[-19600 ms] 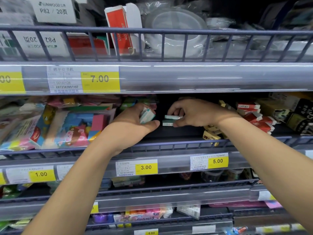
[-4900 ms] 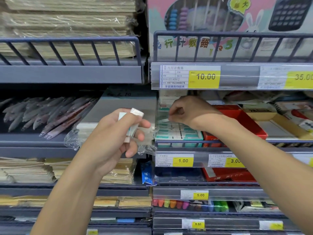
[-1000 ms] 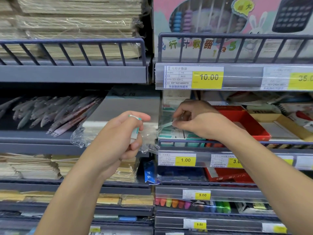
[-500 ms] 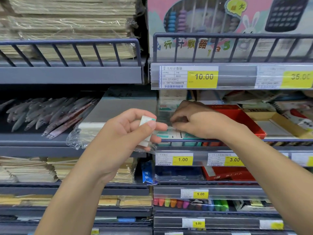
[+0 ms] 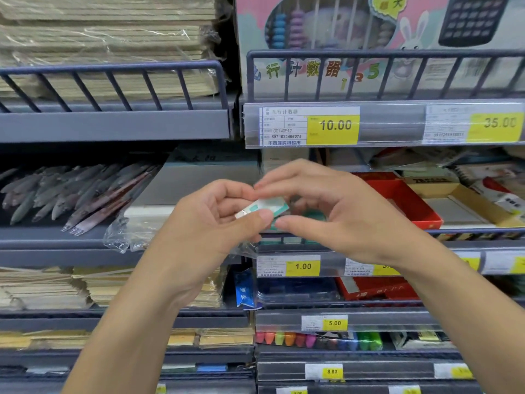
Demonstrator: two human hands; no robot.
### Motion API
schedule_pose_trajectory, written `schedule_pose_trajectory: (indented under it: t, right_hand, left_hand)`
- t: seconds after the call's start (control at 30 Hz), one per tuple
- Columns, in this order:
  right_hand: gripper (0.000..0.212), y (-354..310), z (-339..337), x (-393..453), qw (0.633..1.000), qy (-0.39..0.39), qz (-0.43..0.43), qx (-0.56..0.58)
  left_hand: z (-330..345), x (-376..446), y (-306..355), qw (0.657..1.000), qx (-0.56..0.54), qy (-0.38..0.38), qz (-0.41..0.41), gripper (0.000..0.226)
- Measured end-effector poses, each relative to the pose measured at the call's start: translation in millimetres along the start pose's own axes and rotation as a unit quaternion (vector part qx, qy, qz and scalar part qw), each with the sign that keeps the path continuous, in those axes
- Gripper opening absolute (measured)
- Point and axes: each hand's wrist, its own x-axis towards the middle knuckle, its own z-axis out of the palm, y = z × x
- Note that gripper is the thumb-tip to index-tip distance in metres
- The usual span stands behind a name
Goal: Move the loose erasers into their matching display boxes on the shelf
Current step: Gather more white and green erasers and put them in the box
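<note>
- Half a second ago, reaching into the shelf with the right hand [image 5: 341,217]; now drawn back to meet the left hand [image 5: 204,231] in front of the shelf's front edge [image 5: 468,231].
- Pinching a small flat white eraser in a glossy teal-and-white paper sleeve [image 5: 264,207] between left thumb and fingers [image 5: 227,191], tilted, above the yellow 1.00 price label [image 5: 303,265].
- Arching the right fingers [image 5: 287,172] over the eraser's far end, thumb just beneath; cannot tell whether gripping or only touching.
- Judged as a hand-over: passing the next loose eraser across for placing, so one more on its way and the task not yet finished.
- Behind the hands, only a blurred teal patch of the matching cardboard display box of erasers [image 5: 312,216], near the shelf's front edge, just left of a shallow red cardboard tray [image 5: 403,200].
- Likely firm and rubbery under a slick sleeve: easy to pinch, apt to slide.
</note>
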Motion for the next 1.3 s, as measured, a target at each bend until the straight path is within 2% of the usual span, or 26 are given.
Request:
schedule_pose_trajectory:
  t: [0.1, 0.17, 0.23, 0.27, 0.33, 0.4, 0.53, 0.67, 0.83, 1.0, 1.17, 1.2, 1.27, 1.3]
  right_hand:
    - [0.026, 5.6, -4.0, -0.6, 0.999, 0.016, -0.001, -0.032]
    - [0.023, 9.7, -11.0, -2.5, 0.997, 0.026, 0.011, -0.066]
    - [0.020, 16.2, -22.4, -4.7, 0.993, 0.051, 0.067, -0.079]
    - [0.018, 20.4, -28.8, -5.7, 0.988, 0.064, 0.098, -0.097]
    - [0.012, 31.4, -39.5, -6.4, 0.975, 0.078, 0.145, -0.152]
    - [0.011, 39.1, -44.9, -3.8, 0.963, 0.067, 0.181, -0.188]
    - [0.013, 49.4, -41.9, 6.9, 0.945, 0.013, 0.213, -0.249]
    - [0.014, 59.2, -33.3, 17.2, 0.930, -0.035, 0.217, -0.294]
    - [0.015, 66.6, -30.6, 24.2, 0.916, -0.081, 0.259, -0.296]
    - [0.010, 67.6, -28.1, 28.4, 0.912, -0.092, 0.255, -0.306]
    - [0.007, 59.8, -29.3, 28.8, 0.899, -0.121, 0.269, -0.324]
    - [0.013, 56.8, -29.0, 27.8, 0.894, -0.130, 0.274, -0.330]
    - [0.020, 51.1, -26.1, 23.3, 0.889, -0.117, 0.273, -0.349]
    - [0.021, 48.2, -23.7, 19.7, 0.890, -0.085, 0.258, -0.365]
  left_hand:
    - [4.2, 0.0, -2.4, 1.000, -0.006, -0.001, -0.004, 0.034]
    - [6.3, -0.3, -4.1, 1.000, 0.014, 0.024, 0.006, 0.034]
    - [6.6, -1.4, -6.9, 0.987, 0.131, 0.068, 0.055, 0.021]
    - [6.3, -2.3, -8.5, 0.967, 0.217, 0.095, 0.098, 0.014]
    - [7.8, -2.8, -9.5, 0.896, 0.378, 0.129, 0.193, 0.011]
    - [11.6, -0.2, -11.9, 0.842, 0.469, 0.107, 0.245, 0.018]
    - [18.9, 6.0, -22.1, 0.806, 0.540, -0.004, 0.243, 0.031]
    - [19.1, 9.0, -34.8, 0.780, 0.565, -0.025, 0.268, 0.019]
    - [15.0, 12.7, -39.0, 0.785, 0.553, -0.023, 0.278, 0.014]
    - [16.1, 13.1, -42.0, 0.793, 0.542, -0.017, 0.279, 0.019]
    - [16.2, 11.7, -40.9, 0.803, 0.531, -0.026, 0.269, 0.014]
    - [15.7, 11.2, -40.0, 0.805, 0.530, -0.028, 0.264, 0.015]
    - [14.9, 10.3, -36.6, 0.820, 0.517, -0.029, 0.242, 0.016]
    - [14.1, 10.1, -34.3, 0.838, 0.497, -0.026, 0.225, 0.018]
